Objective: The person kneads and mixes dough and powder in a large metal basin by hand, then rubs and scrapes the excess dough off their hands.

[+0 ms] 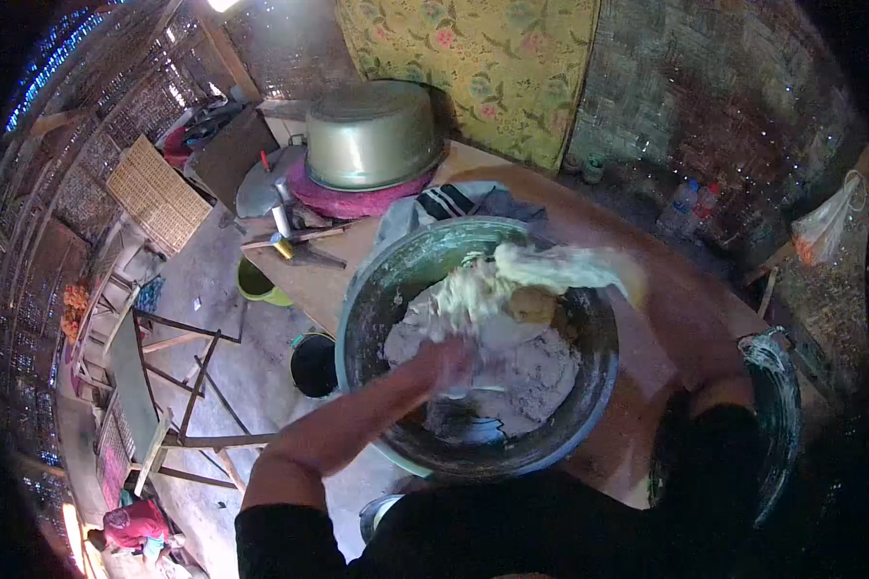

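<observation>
So there's a big round basin (603,391) with greenish streaks inside its wall, sitting on a brown tabletop (637,386), and the pale crumbly mixture (536,386) is all in there, spread over the bottom with whiter, stringier dough (473,289) toward the far side. The left hand (457,362) is down in the basin right at the mixture, but it's so blurred I honestly can't tell if it's gripping a clump or just pressing. The right hand (570,268) is over by the far right part of the basin, smeared in white stuff and blurry too, so no idea whether those fingers are curled round anything. Just past the far rim there's a bunched grey cloth (492,201) with a black and white striped bit, and beyond that a big silvery pot (370,145) turned upside down on something pink (309,196). Down on the floor to the left there's a yellow-green bucket (272,295) near a dark bucket (314,367), another basin (790,425) with white smears sits on the right, and way off bottom left there's a person in a red top (145,526) bending over
</observation>
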A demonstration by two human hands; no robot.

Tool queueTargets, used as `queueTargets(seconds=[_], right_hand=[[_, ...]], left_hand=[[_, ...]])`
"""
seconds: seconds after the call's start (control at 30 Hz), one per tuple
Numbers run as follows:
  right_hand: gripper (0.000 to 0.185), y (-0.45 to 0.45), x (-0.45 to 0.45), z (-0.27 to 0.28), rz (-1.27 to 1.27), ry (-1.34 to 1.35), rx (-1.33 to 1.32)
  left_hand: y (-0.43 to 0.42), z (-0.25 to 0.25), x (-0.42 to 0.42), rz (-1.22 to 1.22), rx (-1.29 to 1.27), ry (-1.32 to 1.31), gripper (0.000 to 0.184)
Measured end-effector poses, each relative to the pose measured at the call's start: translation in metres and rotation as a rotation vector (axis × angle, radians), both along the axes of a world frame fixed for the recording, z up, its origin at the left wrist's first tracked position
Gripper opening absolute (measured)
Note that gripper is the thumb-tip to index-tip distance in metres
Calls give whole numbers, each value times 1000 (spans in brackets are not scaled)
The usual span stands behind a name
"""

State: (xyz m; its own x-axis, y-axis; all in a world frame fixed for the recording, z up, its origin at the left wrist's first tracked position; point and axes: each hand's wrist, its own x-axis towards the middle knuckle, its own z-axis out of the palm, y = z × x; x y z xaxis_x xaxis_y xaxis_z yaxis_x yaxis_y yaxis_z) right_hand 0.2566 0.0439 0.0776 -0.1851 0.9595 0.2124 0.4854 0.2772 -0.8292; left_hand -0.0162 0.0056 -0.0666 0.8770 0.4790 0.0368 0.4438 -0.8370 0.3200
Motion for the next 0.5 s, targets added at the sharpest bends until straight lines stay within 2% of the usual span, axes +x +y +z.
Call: queueTargets(seconds=[0.07,0.1,0.17,0.2,0.3,0.37,0.4,0.47,0.5], right_hand=[[34,-31,0,10,9,10,-5],[34,-45,-2,9,17,3,-21],[34,-66,-9,-5,33,-27,-56],[34,-73,-14,-15,41,-46,-71],[35,-79,-33,-41,57,-123,-97],[35,-81,-43,-54,65,-172,-112],[35,-81,-47,-60,63,-191,-120],[35,-89,-52,-50,70,-203,-136],[35,-96,-52,-41,75,-206,-144]], left_hand=[[42,8,18,18,-370,62,38],[60,4,20,-45,-306,62,40],[75,-13,28,339,-1124,-555,41],[85,-25,34,346,-1133,-557,41],[144,-78,58,326,-279,-232,39],[165,-111,67,327,-1,-126,39],[169,-129,68,362,-158,-360,29],[165,-127,71,409,-299,-611,28],[159,-126,75,240,-832,-744,28]])
